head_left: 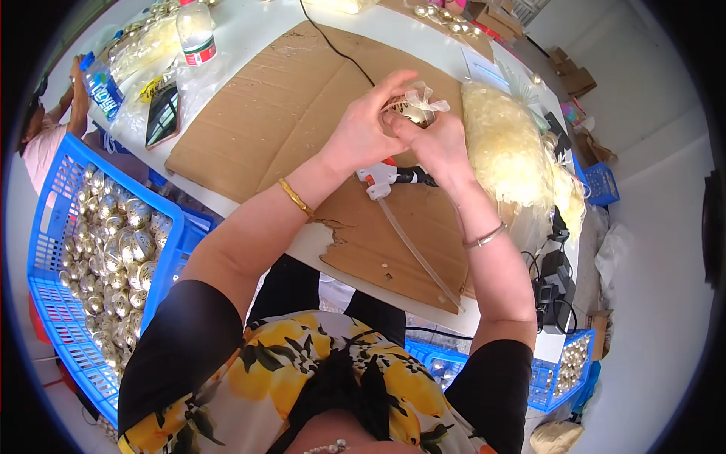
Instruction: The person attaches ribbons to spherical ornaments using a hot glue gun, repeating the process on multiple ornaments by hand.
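Both of my hands meet above the cardboard sheet (280, 98). Between them is a shiny gold bauble (412, 112) with dark markings and a sheer cream bow (425, 98) on its top. My left hand (367, 121) curls round the bauble's left side. The fingers of my right hand (439, 140) press against its lower right side. Just below my hands lies a white and red glue gun (378, 178), with a clear glue stick (416, 250) stretching from it across the cardboard.
A blue basket (170, 219) of gold baubles stands at the left, near a phone (163, 113) and bottles (197, 34). A bag of cream bows (503, 144) lies right of my hands, beside black adapters (556, 280). Another person (57, 144) is at the far left.
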A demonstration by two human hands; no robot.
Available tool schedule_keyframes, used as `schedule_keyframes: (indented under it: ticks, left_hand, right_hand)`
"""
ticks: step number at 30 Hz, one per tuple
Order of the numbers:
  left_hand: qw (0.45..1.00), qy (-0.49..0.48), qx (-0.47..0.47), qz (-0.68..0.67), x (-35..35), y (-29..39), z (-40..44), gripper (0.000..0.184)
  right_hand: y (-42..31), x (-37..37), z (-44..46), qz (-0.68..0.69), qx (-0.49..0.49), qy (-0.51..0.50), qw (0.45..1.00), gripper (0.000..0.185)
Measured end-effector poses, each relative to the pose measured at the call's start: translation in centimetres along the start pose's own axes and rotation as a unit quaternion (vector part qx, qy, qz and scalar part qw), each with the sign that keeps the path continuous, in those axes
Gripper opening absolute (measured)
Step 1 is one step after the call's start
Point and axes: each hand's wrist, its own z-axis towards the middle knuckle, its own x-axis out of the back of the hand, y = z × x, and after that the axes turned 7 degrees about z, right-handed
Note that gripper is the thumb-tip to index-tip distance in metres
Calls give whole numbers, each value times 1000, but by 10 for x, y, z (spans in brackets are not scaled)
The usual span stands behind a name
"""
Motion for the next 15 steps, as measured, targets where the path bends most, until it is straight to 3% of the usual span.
schedule_keyframes:
  ticks: [1,2,3,5,8,10,12,13,15]
  left_hand:
    - [1000,6,-28,0,-2,2,-1,79]
    - [1000,1,-28,-5,-2,0,-1,79]
    - [999,32,-32,21,-2,-4,0,77]
    - [995,71,-25,64,-1,-18,2,74]
    - [984,140,51,94,4,-37,2,49]
    - [972,169,87,138,17,-49,5,24]
    - [970,189,114,102,29,-69,7,28]
    - [971,161,117,132,39,-72,10,30]
    - [977,165,126,51,42,-74,11,30]
  right_hand:
    - [0,6,-5,-2,-5,7,1000,50]
    - [0,14,-8,-146,100,89,980,50]
    - [0,24,-14,-287,198,167,922,51]
    - [-5,55,-33,-310,224,195,903,52]
    - [-4,119,-81,-318,320,265,852,55]
    - [-21,143,-141,-318,259,330,850,55]
    - [0,182,-205,-140,219,405,877,53]
    - [18,200,-244,-113,195,441,869,51]
    - [58,223,-325,-7,148,499,854,46]
